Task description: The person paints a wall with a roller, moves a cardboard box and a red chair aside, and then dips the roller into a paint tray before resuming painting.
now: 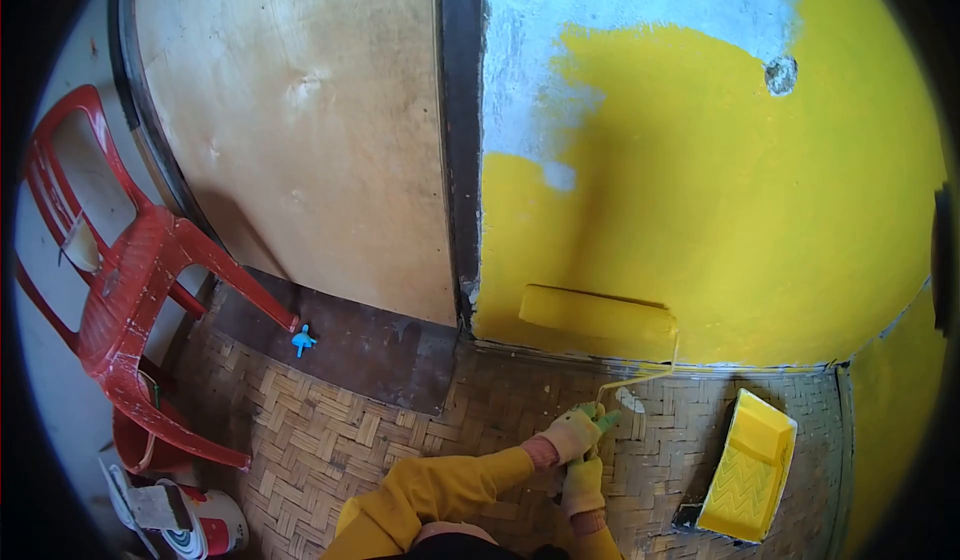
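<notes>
A paint roller (597,312) coated in yellow lies against the lower part of the yellow wall, just above the floor edge. Its bent wire frame (655,372) runs down to a handle mostly hidden by my gloves. My left hand (573,434), in a paint-stained knit glove, is closed around the upper part of the handle. Below it, my right hand (582,486), also gloved, is wrapped round the lower end. To the right, a paint tray (775,422) with yellow paint and a ridged slope sits on the woven floor.
Bluish-white patches (530,70) and a hole (781,76) mark the upper wall. A plywood panel (300,130) stands left of a dark post (461,140). At left are a red plastic chair (150,250), a small blue object (303,340), a paint bucket (225,520) and a wide brush (155,508).
</notes>
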The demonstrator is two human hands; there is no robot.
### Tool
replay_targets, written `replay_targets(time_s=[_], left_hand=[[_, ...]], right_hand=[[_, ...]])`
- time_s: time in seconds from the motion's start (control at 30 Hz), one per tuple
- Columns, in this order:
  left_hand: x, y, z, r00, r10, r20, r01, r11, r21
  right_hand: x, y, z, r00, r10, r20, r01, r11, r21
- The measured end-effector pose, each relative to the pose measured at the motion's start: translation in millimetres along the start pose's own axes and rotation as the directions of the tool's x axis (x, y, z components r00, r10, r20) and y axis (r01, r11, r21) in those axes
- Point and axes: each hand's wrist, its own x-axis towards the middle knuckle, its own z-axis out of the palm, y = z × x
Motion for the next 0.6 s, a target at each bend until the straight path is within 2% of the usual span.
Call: replay_targets(time_s=[0.03, 0.07, 0.1, 0.13, 0.17, 0.2, 0.23, 0.27, 0.3, 0.33, 0.37, 0.4, 0.43, 0.47, 0.5, 0.53, 0.6], left_hand=[[3, -7, 6, 1.000, -0.002, 0.002, 0.002, 1.000, 0.001], [6, -16, 12, 0.971, 0.210, -0.112, -0.209, 0.978, 0.022], [7, -18, 14, 0.887, 0.408, -0.216, -0.404, 0.912, 0.065], [10, -20, 16, 0.890, 0.404, -0.213, -0.399, 0.915, 0.067], [12, -18, 14, 0.790, 0.551, -0.269, -0.521, 0.834, 0.182], [11, -9, 7, 0.661, 0.686, -0.303, -0.617, 0.727, 0.301], [9, 0, 0, 0.663, 0.685, -0.303, -0.615, 0.728, 0.302], [-4, 22, -13, 0.903, 0.373, -0.216, -0.390, 0.920, -0.042], [-12, 34, -21, 0.999, 0.044, -0.004, -0.043, 0.942, -0.332], [-6, 21, -16, 0.999, 0.047, -0.010, -0.047, 0.944, -0.325], [5, -4, -4, 0.967, 0.236, -0.091, -0.251, 0.941, -0.226], [12, -18, 3, 0.894, 0.423, -0.148, -0.440, 0.891, -0.115], [13, -19, 2, 0.892, 0.427, -0.148, -0.444, 0.889, -0.114], [12, -21, 1, 0.933, 0.346, -0.097, -0.358, 0.916, -0.179], [11, -22, 3, 0.964, 0.262, -0.038, -0.264, 0.934, -0.242], [11, -23, 5, 0.964, 0.264, -0.035, -0.264, 0.933, -0.246], [7, -16, 1, 0.916, 0.387, -0.107, -0.402, 0.881, -0.248]], right_hand=[[-1, -3, -3, 0.998, 0.061, 0.011, -0.061, 0.998, -0.029], [0, -10, -2, 0.993, 0.116, 0.022, -0.114, 0.992, -0.056], [-1, -21, 4, 0.993, 0.113, 0.023, -0.112, 0.992, -0.052], [-6, -31, 11, 0.999, -0.036, 0.029, 0.038, 0.997, -0.068], [-8, -38, 17, 0.982, -0.183, 0.036, 0.186, 0.979, -0.084], [-6, -41, 19, 0.984, -0.177, 0.036, 0.179, 0.980, -0.081], [-4, -45, 21, 0.958, -0.276, 0.076, 0.285, 0.945, -0.157], [-2, -48, 22, 0.920, -0.371, 0.123, 0.390, 0.892, -0.228], [-3, -45, 21, 0.919, -0.373, 0.125, 0.393, 0.892, -0.225], [-3, -38, 21, 0.925, -0.369, 0.088, 0.379, 0.899, -0.218], [-2, -34, 23, 0.930, -0.364, 0.051, 0.366, 0.907, -0.210], [-6, -37, 24, 0.928, -0.368, 0.052, 0.370, 0.905, -0.210], [-13, -42, 25, 0.995, -0.098, 0.012, 0.098, 0.992, -0.073], [-20, -45, 25, 0.982, 0.187, 0.012, -0.187, 0.980, 0.070], [-24, -48, 26, 0.982, 0.189, 0.007, -0.189, 0.980, 0.068], [-26, -52, 27, 0.979, 0.201, 0.029, -0.202, 0.974, 0.099], [-25, -50, 26, 0.975, 0.214, 0.050, -0.219, 0.967, 0.127]])
